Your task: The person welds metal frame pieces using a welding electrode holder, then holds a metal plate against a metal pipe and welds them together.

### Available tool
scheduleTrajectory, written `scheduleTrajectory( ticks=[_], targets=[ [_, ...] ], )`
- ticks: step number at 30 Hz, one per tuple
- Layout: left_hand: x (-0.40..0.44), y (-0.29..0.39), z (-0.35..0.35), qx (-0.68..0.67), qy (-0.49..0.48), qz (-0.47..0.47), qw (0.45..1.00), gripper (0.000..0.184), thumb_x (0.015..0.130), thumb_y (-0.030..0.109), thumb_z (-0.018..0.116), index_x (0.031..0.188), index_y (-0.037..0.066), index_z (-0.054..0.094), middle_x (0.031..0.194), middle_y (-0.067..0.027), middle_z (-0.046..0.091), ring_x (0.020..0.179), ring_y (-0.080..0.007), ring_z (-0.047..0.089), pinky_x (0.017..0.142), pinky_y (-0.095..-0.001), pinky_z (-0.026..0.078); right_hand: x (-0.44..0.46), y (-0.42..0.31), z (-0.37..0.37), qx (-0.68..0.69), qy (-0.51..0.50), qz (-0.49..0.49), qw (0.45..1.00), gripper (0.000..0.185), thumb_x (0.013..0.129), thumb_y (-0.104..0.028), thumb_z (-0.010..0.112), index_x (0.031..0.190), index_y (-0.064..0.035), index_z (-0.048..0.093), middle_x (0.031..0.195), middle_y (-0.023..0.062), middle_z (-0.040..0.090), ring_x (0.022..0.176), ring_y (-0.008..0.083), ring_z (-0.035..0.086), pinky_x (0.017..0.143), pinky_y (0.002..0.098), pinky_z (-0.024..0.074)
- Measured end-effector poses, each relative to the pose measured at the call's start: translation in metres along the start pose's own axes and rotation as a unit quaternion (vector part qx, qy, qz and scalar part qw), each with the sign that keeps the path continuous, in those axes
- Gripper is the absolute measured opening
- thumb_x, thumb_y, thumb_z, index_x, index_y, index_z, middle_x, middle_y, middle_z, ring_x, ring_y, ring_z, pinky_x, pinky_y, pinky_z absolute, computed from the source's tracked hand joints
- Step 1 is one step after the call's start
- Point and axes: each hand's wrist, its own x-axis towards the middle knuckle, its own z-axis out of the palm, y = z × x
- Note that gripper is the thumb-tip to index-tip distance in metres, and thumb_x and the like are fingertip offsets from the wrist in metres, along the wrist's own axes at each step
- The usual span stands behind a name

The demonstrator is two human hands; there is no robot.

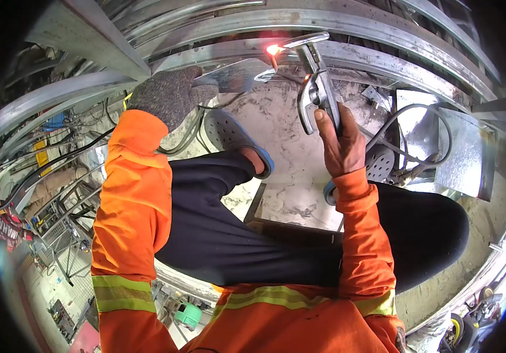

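- The silver metal tool (322, 85) is right of centre, toward the far side; its upper end is in front of the long steel rails (347, 53).
- It looks shiny and hard-edged: a long narrow handle, a curved lever or jaw at its left side, and a rounded bar across the top, leaning slightly left.
- A red-orange glow (273, 49) shines at the left tip of that bar, white-hot at its middle, with a short coppery piece below.
- The right hand (345, 144), bare, is clenched around the tool's near end, thumb along it.
- The left hand (167, 97), in a dark grey knitted glove, is at the far left by a smoky, see-through sheet (229, 76); whether it grips anything, I cannot tell.
- Between the two clogs lies pale, stained floor (291, 159); grey cable (447, 138) loops at the right, near shiny sheet metal (462, 156).
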Motion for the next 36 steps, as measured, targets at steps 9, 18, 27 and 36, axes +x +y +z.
scheduleTrajectory(
  ticks=[9,18,27,36],
  targets=[
    [0.002,0.005,-0.01,-0.004,-0.076,-0.033,0.997,0.065,0.09,0.065,0.054,0.13,0.016,0.062,0.118,-0.0208,0.068,0.111,-0.0413,0.063,0.093,-0.0514,0.05,-0.001,0.002,0.003,-0.022,-0.002,-0.018,1.0,0.033,0.094,-0.027,0.072,0.114,-0.0027,0.061,0.079,0.0173,0.064,0.065,0.0312,0.066,0.063,0.0348,0.0517],
    [-0.006,0.003,-0.004,-0.011,0.032,0.055,0.998,0.052,0.091,0.052,0.061,0.123,0.011,0.064,0.101,-0.0206,0.07,0.094,-0.04,0.067,0.078,-0.0497,0.053,0.001,0.009,0.006,-0.03,0.012,-0.063,0.997,0.03,0.094,-0.024,0.07,0.114,-0.003,0.061,0.08,0.0173,0.064,0.069,0.0315,0.066,0.065,0.0377,0.0516],
    [-0.011,0.003,-0.01,-0.059,0.048,0.114,0.991,0.049,0.092,0.044,0.062,0.129,0.012,0.059,0.108,-0.0199,0.069,0.098,-0.0367,0.067,0.079,-0.0487,0.053,0.002,0.009,0.004,0.054,0.006,0.006,0.999,0.037,0.096,-0.029,0.069,0.122,-0.0048,0.062,0.087,0.0149,0.07,0.075,0.0212,0.068,0.07,0.0329,0.0532],
    [-0.001,-0.002,0.003,-0.027,0.023,0.027,0.999,0.055,0.091,0.057,0.061,0.125,0.014,0.065,0.103,-0.0195,0.071,0.096,-0.0404,0.067,0.082,-0.0486,0.053,0.001,0.006,0.003,0.003,0.01,0.014,1.0,0.039,0.095,-0.032,0.069,0.122,-0.0041,0.062,0.086,0.0166,0.07,0.076,0.0255,0.071,0.07,0.0343,0.0539]
  ],
)
